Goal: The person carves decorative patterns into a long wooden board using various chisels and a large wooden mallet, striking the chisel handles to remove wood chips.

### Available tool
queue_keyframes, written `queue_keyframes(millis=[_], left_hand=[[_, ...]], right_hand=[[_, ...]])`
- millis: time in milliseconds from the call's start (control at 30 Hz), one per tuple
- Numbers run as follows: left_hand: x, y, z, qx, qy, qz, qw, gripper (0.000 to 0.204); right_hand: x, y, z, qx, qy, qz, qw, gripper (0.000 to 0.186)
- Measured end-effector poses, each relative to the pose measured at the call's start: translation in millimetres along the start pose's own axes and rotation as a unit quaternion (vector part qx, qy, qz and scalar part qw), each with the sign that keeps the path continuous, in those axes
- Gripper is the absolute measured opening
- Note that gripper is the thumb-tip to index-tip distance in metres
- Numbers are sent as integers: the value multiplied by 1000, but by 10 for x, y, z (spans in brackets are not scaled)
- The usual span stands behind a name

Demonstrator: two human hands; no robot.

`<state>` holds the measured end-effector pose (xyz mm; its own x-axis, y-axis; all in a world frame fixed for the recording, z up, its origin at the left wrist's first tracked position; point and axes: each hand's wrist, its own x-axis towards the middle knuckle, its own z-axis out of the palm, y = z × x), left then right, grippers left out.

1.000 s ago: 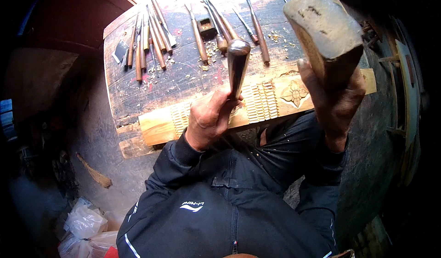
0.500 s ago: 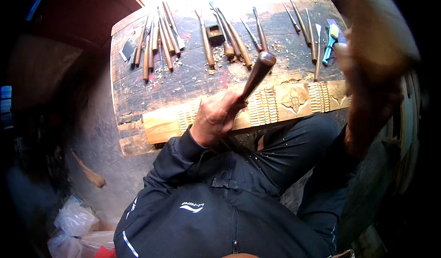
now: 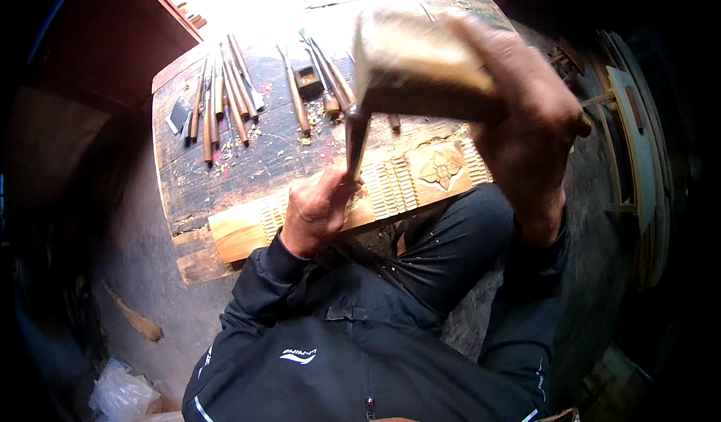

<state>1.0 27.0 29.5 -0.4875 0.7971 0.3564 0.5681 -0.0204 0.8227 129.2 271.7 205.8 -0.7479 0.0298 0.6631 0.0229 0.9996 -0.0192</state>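
My left hand (image 3: 317, 205) is wrapped round the dark wooden handle of a chisel (image 3: 356, 142), which stands nearly upright over a carved wooden board (image 3: 239, 232). The chisel's blade is hidden behind that hand. My right hand (image 3: 529, 106) grips a thick wooden mallet (image 3: 424, 65), blurred by motion, whose near end is at the top of the chisel handle. Along the board run bands of small ridged cuts and a carved flower (image 3: 441, 168). The board lies along the near edge of the worn table, its right part behind my right arm.
Several carving tools (image 3: 225, 95) lie in a group at the table's left. Near the middle are more tools (image 3: 296, 91) and a small dark square box (image 3: 307, 81). Wood chips litter the tabletop (image 3: 180, 189). On the floor are a broom (image 3: 135, 315) and a plastic bag (image 3: 124, 392).
My right hand has swung the mallet from the far right in toward the chisel's top. The chisel handle is more upright. The whole view has shifted, with the table now further left.
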Motion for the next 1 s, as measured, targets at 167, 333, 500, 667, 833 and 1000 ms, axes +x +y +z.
queue_keyframes(millis=[167,333,500,667,833,1000], left_hand=[[84,-123,-269,-218,182,-88,955,27],[5,-403,-733,-222,329,-142,907,28],[-351,-775,-819,-239,368,-207,874,30],[-227,-765,-700,-185,382,-237,874,34],[-223,-771,-705,-193,377,-232,876,32],[-232,-783,-709,-203,389,-225,870,30]], right_hand=[[-442,108,24,490,21,309,815,72],[-1042,-18,310,645,83,479,589,73],[-1323,-19,471,673,113,552,480,71],[-1446,12,443,678,112,554,470,78],[-1473,-5,460,675,94,555,476,81],[-1461,-30,480,667,77,561,484,79]])
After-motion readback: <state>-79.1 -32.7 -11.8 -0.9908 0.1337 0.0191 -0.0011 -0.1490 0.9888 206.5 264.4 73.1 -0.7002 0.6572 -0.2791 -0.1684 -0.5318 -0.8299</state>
